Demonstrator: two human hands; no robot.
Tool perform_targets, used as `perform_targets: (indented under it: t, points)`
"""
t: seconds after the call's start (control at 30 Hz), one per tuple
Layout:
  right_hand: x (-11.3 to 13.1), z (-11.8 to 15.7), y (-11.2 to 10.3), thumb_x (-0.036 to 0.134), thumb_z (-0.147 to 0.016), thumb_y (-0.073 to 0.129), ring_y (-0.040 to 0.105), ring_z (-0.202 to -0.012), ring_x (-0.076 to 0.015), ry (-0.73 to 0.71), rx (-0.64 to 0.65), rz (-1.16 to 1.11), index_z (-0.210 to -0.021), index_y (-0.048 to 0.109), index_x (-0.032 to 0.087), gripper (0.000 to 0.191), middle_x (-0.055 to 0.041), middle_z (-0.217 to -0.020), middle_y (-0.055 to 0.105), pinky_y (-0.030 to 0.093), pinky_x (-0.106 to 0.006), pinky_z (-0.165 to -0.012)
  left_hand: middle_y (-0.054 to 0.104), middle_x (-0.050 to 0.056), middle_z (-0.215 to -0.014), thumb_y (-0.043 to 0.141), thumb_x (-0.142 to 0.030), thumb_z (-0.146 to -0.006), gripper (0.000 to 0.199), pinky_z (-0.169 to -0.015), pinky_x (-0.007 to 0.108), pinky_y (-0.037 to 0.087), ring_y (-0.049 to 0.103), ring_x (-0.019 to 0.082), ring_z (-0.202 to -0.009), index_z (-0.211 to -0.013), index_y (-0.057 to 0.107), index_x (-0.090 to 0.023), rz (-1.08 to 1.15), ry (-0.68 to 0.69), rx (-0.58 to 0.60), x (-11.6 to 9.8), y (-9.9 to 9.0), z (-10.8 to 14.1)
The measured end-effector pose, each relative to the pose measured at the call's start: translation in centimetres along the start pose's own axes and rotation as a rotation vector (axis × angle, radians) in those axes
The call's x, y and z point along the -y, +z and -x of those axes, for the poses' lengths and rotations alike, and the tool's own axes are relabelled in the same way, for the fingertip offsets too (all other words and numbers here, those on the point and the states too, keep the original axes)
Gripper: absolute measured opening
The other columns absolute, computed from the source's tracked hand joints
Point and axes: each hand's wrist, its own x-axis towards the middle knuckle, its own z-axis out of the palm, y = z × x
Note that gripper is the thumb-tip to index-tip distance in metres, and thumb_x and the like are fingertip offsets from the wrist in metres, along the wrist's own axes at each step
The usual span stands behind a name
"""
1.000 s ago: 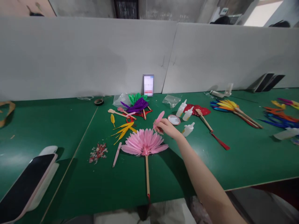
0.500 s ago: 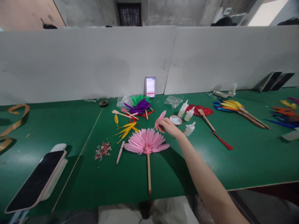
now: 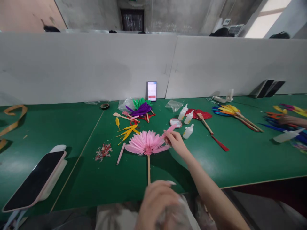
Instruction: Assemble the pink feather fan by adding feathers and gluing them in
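On the green table lies a pink feather fan, its feathers spread away from me and its wooden handle pointing towards me. My right hand pinches a single pink feather by its lower end, beside the fan's right edge. Low in the view, near the table edge, my left hand is smeared by motion and covers the handle's end; whether it holds anything is unclear. Yellow feathers and a pink stick lie left of the fan.
White squeeze bottles and a small round dish stand beyond my right hand. A red fan and a multicoloured feather fan lie rightward. A phone sits at left. Another person's hand reaches in at far right.
My left hand has come into view at the bottom. My right hand has lowered slightly, tilting the pink feather further to the right. Another person's hand now shows more clearly at far right.
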Motion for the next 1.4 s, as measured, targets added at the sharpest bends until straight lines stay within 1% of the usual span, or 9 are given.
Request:
perform_targets:
  t: [0.07,0.17,0.27,0.37,0.6,0.77,1.07,1.33,1.4]
  points:
    - [-1.1,1.3,0.2,0.058,-0.076,0.055,0.036,-0.034,-0.0073,0.011,-0.066,0.02,-0.057,0.05,0.019,0.044,0.0048,-0.042,0.044,0.027,-0.022,-0.034,0.064,0.008,-0.112,0.043,-0.033,-0.091,0.025,-0.095,0.038,0.046,0.055,0.024,-0.112,-0.097,0.066,-0.026,-0.025,-0.064,-0.1,1.8,-1.5,0.5]
    - [-2.4,2.4,0.8,0.059,-0.077,0.053,0.037,-0.033,-0.0083,0.027,-0.126,0.056,-0.059,0.05,0.019,0.044,0.0038,-0.045,0.047,0.028,-0.022,-0.033,0.057,0.006,-0.127,0.046,-0.037,-0.089,0.024,-0.095,0.033,0.047,0.05,0.024,-0.12,-0.101,0.064,-0.027,-0.16,-0.244,-0.276,4.7,-4.2,1.7]
    - [-3.1,2.6,1.4,0.057,-0.076,0.054,0.04,-0.035,-0.0096,0.021,-0.135,0.106,-0.057,0.05,0.019,0.043,0.0023,-0.045,0.049,0.031,-0.023,-0.036,0.056,0.005,-0.128,0.048,-0.044,-0.086,0.027,-0.088,0.03,0.051,0.049,0.024,-0.121,-0.101,0.064,-0.027,-0.229,-0.302,-0.373,6.8,-6.1,2.9]
    - [-3.5,2.6,1.5,0.052,-0.078,0.055,0.042,-0.039,-0.0108,0.013,-0.134,0.159,-0.053,0.051,0.018,0.042,0.0026,-0.041,0.047,0.032,-0.023,-0.041,0.056,0.005,-0.128,0.049,-0.049,-0.083,0.032,-0.082,0.027,0.054,0.051,0.025,-0.12,-0.099,0.065,-0.027,-0.256,-0.349,-0.417,7.4,-6.9,3.3]
    - [-3.8,2.8,1.1,0.048,-0.08,0.053,0.043,-0.04,-0.0114,0.011,-0.128,0.225,-0.049,0.046,0.019,0.043,0.0024,-0.04,0.046,0.033,-0.024,-0.045,0.058,0.005,-0.125,0.049,-0.051,-0.082,0.033,-0.082,0.028,0.055,0.052,0.026,-0.118,-0.097,0.066,-0.027,-0.233,-0.377,-0.414,7.3,-6.1,2.3]
    - [-3.9,2.8,1.3,0.048,-0.081,0.051,0.044,-0.041,-0.0118,0.021,-0.09,0.246,-0.055,0.051,0.018,0.04,0.0027,-0.042,0.048,0.032,-0.024,-0.044,0.06,0.006,-0.12,0.049,-0.047,-0.084,0.029,-0.087,0.029,0.052,0.053,0.025,-0.117,-0.095,0.066,-0.026,-0.223,-0.289,-0.396,6.9,-5.4,1.2]
    - [-3.9,3.0,1.4,0.05,-0.079,0.054,0.044,-0.042,-0.0121,0.038,-0.071,0.256,-0.057,0.056,0.017,0.039,0.002,-0.043,0.049,0.034,-0.024,-0.044,0.061,0.007,-0.119,0.049,-0.048,-0.083,0.033,-0.085,0.031,0.053,0.052,0.026,-0.117,-0.096,0.067,-0.024,-0.208,-0.335,-0.368,7.2,-5.6,0.9]
    - [-3.5,2.3,0.5,0.06,-0.079,0.05,0.043,-0.04,-0.0115,0.077,-0.179,0.233,-0.049,0.046,0.02,0.05,0.0029,-0.039,0.044,0.033,-0.024,-0.043,0.062,0.006,-0.116,0.051,-0.051,-0.083,0.032,-0.08,0.028,0.054,0.054,0.025,-0.115,-0.095,0.066,-0.025,-0.183,-0.379,-0.37,7.4,-6.0,0.9]
    - [-3.5,2.1,0.2,0.059,-0.079,0.05,0.043,-0.039,-0.0116,0.09,-0.201,0.233,-0.05,0.05,0.019,0.049,0.0029,-0.038,0.044,0.033,-0.024,-0.043,0.062,0.006,-0.115,0.05,-0.051,-0.083,0.033,-0.08,0.028,0.054,0.054,0.025,-0.114,-0.095,0.066,-0.025,-0.195,-0.378,-0.368,7.4,-6.0,0.8]
